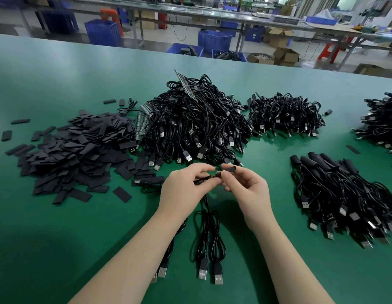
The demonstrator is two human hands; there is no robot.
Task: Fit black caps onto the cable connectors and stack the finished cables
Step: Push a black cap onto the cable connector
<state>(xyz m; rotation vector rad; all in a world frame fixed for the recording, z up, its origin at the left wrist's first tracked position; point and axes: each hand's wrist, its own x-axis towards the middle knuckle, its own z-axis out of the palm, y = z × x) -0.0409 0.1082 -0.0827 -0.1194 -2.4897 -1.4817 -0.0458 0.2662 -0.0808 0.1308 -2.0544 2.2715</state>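
Left hand (186,183): pinches the cable end (203,180), lying left-right.
Right hand (245,185): fingers pinch the black cap (229,168), in line, just right of it.
Finished stack (344,194): right, nearer that hand.

1. I can read no text, label, brand or number anywhere on my counter (59,216).
2. The crates and cardboard boxes (286,55) behind it are too blurred for any lettering to be read.

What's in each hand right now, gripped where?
Left hand pinches the cable just behind its connector end. Right hand pinches the black cap at its near end, against that connector.
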